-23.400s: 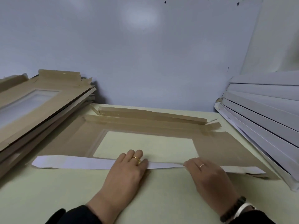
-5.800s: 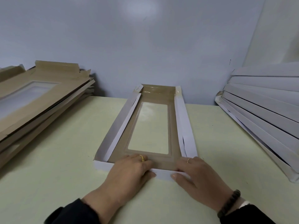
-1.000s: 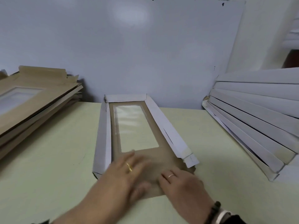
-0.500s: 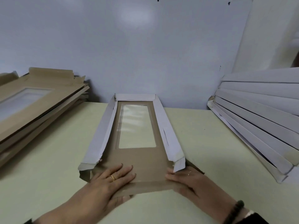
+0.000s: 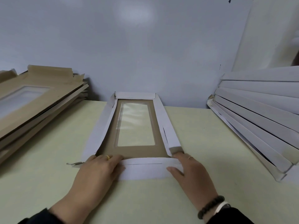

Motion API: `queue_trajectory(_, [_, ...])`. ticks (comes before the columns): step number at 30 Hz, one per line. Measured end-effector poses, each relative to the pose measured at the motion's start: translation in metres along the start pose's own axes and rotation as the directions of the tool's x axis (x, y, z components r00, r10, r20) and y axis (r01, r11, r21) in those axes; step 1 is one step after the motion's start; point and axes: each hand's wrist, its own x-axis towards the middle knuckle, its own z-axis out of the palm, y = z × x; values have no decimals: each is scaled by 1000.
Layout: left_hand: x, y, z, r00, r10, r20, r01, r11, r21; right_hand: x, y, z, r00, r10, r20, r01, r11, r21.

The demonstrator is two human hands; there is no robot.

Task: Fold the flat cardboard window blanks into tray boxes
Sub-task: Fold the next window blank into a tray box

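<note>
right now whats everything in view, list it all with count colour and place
tray box: one, brown inside, white walls, clear window, table centre
near end flap: one, white, under both hands
flat blanks: one stack, brown, left
folded boxes: one stack, white, leaning right
table: one, pale green
wall: one, pale blue-grey, behind
left hand: gold ring, on flap's left end
right hand: ring, dark bead bracelet, on flap's right end

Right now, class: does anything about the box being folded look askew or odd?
Yes. The left side wall splays outward and bows instead of standing upright, and a small torn scrap lies on the table beside the left hand.
</note>
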Motion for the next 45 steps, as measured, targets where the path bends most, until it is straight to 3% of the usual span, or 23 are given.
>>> queue_trajectory(2, [1,6,2,997,71,-6,-71,996,55,1,-11,-4,999,-11,40,19,978,-208])
queue_trajectory(6, [-1,15,12,963,251,99,-251,968,-18,-1,-23,-7,984,-168,-52,125,877,-464])
queue_trajectory(9, [-1,14,21,954,251,162,-214,953,-216,-3,-35,-2,922,-376,-96,300,847,-439])
queue_trajectory(11, [1,12,23,952,228,204,-159,938,-308,1,-42,2,897,-441,22,421,839,-344])
queue_trajectory(14, [1,6,33,942,224,251,-154,950,-270,13,-43,9,888,-328,324,397,901,-175])
queue_trajectory(16, [0,4,28,942,183,283,-99,953,-286,20,-27,10,878,-275,393,365,914,-177])
queue_trajectory(23, [-5,-23,19,956,77,282,19,946,-323,14,4,-12,905,-262,336,358,895,-267])
queue_trajectory(28, [-4,-19,15,988,58,144,-13,955,-295,16,2,-16,951,-256,176,304,880,-366])
queue_trajectory(30, [-1,-17,15,998,58,38,-49,978,-203,17,-3,-14,953,-285,107,302,849,-433])
queue_trajectory(32, [5,-14,14,998,32,-51,-36,997,-70,16,-8,-12,956,-262,135,294,848,-441])
queue_trajectory(35, [12,-10,18,998,-59,2,59,998,6,21,-10,-4,959,-226,173,283,825,-489])
queue_trajectory(40, [19,-4,30,988,-95,119,82,990,114,30,-26,2,988,-116,104,154,812,-563])
queue_trajectory(41, [22,-2,33,985,-99,141,79,987,138,30,-28,5,985,-138,103,172,794,-583])
queue_trajectory(43, [25,1,39,969,-122,214,91,984,151,27,-34,17,962,-120,244,250,747,-617])
queue_trajectory(45, [30,3,44,938,-165,303,139,984,107,24,-39,28,948,-189,255,299,798,-523])
